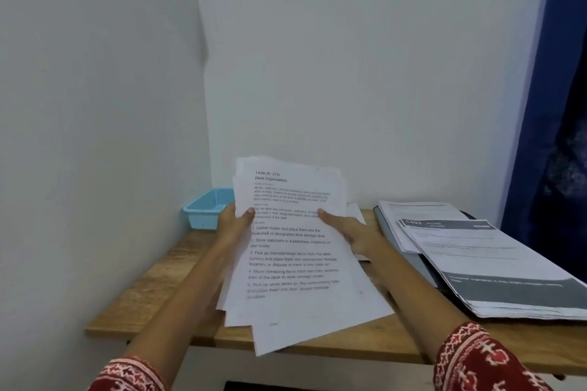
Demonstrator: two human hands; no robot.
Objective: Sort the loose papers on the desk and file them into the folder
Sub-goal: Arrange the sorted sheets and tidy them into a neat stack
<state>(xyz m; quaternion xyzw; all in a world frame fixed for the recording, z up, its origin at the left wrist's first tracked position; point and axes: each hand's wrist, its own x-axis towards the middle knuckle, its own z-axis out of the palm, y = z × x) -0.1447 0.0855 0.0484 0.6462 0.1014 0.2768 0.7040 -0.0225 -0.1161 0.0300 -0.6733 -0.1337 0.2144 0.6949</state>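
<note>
Two hands hold one sheaf of papers [292,251] above the wooden desk [152,289]. The left hand [233,220] grips the sheaf's left edge, thumb curled onto the printed top page and fingers hidden behind it. The right hand [347,228] grips the right edge the same way, thumb on the front, the other fingers behind the sheets. The sheaf is white, fanned unevenly at its near corners, tilted up toward the far wall, and its top page carries a printed heading and numbered lines. Both forearms reach in from the near side, each with a red patterned sleeve [482,362] at the elbow. A blue basket [206,208] sits far left. Right of the sheaf, a dark folder [403,247] lies open on the desk with more printed pages [495,267] stacked on it.
</note>
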